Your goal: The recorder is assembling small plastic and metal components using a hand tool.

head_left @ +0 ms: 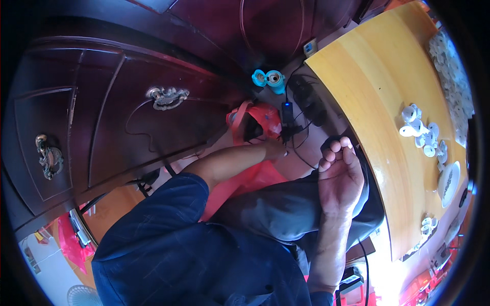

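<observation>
My left arm reaches down to the floor, where my left hand [275, 149] is beside a red plastic bag [268, 116] and some black cables. Its fingers are mostly hidden, so whether it grips anything does not show. A black adapter [287, 113] with a small blue light lies just beyond that hand. Palm up above my knee, my right hand [341, 186] is open with its fingers loosely bent and nothing visible in the palm. It is close to the edge of the light wooden table [375, 112].
White earbud-like pieces [421, 130] lie in a cluster on the table, near a white dish [449, 184] and a heap of white pieces [449, 76]. A teal bottle [276, 80] with its lid raised stands by the dark red cabinet [112, 117]. Black power sockets [309, 99] sit on the floor.
</observation>
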`<action>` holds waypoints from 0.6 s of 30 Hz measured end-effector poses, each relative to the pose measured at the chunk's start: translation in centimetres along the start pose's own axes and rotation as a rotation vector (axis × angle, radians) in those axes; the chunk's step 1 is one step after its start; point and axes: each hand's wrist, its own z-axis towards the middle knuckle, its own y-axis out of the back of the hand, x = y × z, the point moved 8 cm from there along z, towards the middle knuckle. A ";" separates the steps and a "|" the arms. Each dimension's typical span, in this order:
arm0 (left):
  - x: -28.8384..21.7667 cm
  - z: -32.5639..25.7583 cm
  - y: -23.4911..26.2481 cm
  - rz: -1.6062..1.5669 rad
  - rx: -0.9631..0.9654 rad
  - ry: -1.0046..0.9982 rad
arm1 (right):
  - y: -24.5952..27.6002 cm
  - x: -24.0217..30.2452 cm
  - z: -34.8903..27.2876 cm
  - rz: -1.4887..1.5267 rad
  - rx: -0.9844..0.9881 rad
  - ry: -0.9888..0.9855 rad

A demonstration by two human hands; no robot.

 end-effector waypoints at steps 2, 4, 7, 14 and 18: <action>-0.7 -1.3 1.7 0.000 0.025 -0.030 | 0.1 -0.1 0.1 0.000 -0.004 0.000; -1.5 -3.1 3.9 -0.029 0.015 -0.032 | 0.4 -0.1 0.1 0.001 -0.027 0.003; -2.2 -6.3 6.4 -0.066 -0.004 0.029 | 0.6 -0.2 0.3 0.005 -0.045 0.004; -2.4 -15.7 10.9 -0.379 -0.128 -0.031 | 1.3 -0.2 0.6 0.002 -0.038 0.029; -3.4 -24.0 13.8 -0.647 -0.248 -0.080 | 1.2 -0.4 0.8 -0.035 -0.040 0.040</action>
